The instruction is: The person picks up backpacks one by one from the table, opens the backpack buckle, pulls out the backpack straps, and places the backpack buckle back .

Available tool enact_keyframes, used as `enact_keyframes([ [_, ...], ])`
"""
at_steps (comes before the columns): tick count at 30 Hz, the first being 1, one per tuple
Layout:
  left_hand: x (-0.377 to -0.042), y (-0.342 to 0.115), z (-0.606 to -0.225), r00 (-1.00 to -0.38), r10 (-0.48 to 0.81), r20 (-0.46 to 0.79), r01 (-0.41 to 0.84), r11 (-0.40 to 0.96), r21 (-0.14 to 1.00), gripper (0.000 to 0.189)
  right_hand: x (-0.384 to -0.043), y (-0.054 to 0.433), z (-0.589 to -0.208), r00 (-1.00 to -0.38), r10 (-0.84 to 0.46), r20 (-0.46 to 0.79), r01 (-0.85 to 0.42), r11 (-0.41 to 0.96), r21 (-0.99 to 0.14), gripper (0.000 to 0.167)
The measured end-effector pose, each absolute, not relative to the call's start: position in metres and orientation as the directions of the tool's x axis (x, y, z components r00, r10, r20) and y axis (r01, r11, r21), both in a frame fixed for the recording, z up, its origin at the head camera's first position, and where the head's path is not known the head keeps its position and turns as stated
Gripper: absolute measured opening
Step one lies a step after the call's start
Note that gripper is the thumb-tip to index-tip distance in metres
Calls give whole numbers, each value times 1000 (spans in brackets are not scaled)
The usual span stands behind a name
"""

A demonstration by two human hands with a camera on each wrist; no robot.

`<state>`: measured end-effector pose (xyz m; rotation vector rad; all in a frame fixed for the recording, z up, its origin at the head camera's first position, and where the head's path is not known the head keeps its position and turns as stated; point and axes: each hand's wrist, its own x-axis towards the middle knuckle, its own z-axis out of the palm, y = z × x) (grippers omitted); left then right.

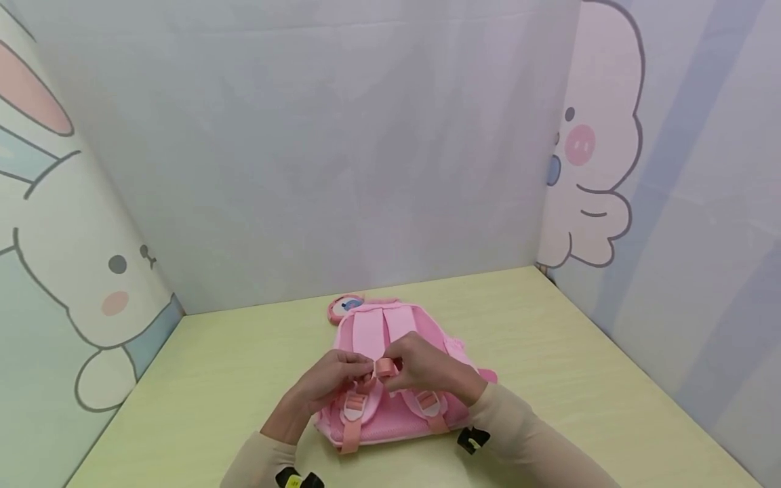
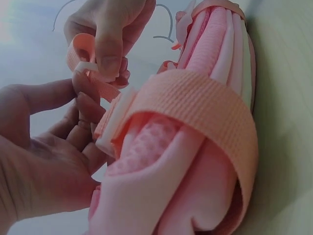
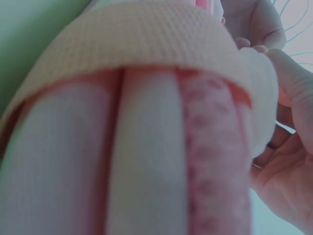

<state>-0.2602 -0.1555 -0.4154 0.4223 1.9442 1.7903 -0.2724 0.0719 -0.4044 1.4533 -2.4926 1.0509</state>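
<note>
- While the pink backpack (image 1: pixel 395 415) lies strap side up on the pale yellow-green tabletop (image 1: pixel 586 379), its top end is near the back edge, where a grey panel (image 1: pixel 378 163) rises.
- The backpack is well apart from the left wall (image 1: pixel 43 413) and the right wall (image 1: pixel 689 271), and tabletop stretches away on both sides of it; the near table edge is out of view.
- Two hands work above the middle of the backpack, close together, with open room to either side.
- The left hand (image 1: pixel 332 378) pinches a narrow orange-pink webbing piece (image 1: pixel 386 367) beside its white slider (image 2: pixel 88 66) between thumb and fingertips; its other fingers bend loosely.
- The right hand (image 1: pixel 424 364) pinches the same piece with thumb and fingers, just beside the looped part.
- Two shoulder straps run down the backpack, each with one white buckle, the left buckle (image 1: pixel 354 405) and the right buckle (image 1: pixel 429 403).
- Two lower webbing ends reach the near edge of the backpack; the left one (image 1: pixel 350 439) hangs past it.
- One round charm (image 1: pixel 345 308) is at the top left corner, and one rounded pink tab (image 1: pixel 488 376) juts from the right side.
- Two cartoon figures are printed on the walls, one per side.
</note>
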Motion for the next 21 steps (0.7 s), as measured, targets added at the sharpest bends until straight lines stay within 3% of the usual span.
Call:
enact_keyframes([
  [4,-260,-154,-415,-864,487,-125,-79,114,990,21,-273,73,-404,-599,-731,327,-735,340,-587,24],
  [10,-261,-155,-414,-855,503,-128,-110,66,992,19,-272,74,-401,-621,-723,301,-684,313,-659,22],
  [21,-261,-156,-413,-843,524,-122,-118,42,992,18,-273,73,-402,-618,-706,347,-707,305,-638,15],
])
